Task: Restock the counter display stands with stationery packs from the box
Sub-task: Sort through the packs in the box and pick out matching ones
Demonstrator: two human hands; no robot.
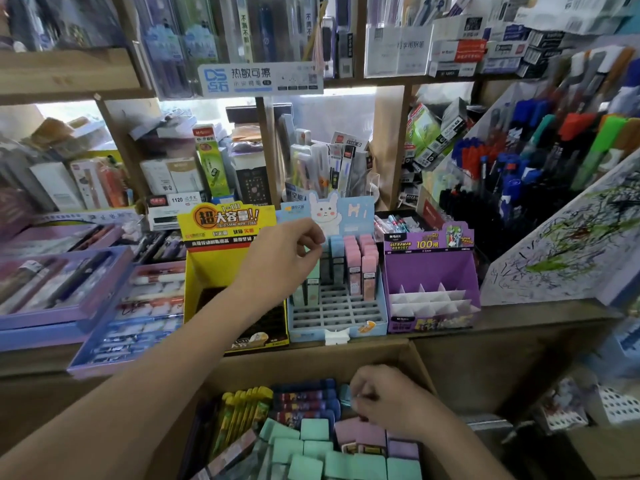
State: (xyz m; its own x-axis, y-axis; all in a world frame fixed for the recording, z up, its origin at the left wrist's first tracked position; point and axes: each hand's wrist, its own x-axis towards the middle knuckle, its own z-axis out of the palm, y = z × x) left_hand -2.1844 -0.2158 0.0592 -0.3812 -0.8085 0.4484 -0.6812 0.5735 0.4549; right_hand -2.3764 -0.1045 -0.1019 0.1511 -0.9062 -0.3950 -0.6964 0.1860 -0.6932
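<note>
Your left hand (284,258) pinches the mint pack (312,278) by its top; right hand (388,398), hold unclear; pack likely light, stiff, slick

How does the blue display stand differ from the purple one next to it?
The blue stand has a grid of square slots; the purple stand has white slanted dividers. The blue stand holds pastel packs at the back; the purple stand shows none. Both sit on the counter.

Marker rack (540,157) right; scribbled board (568,244) below; purple pen trays (62,289) left.
</note>
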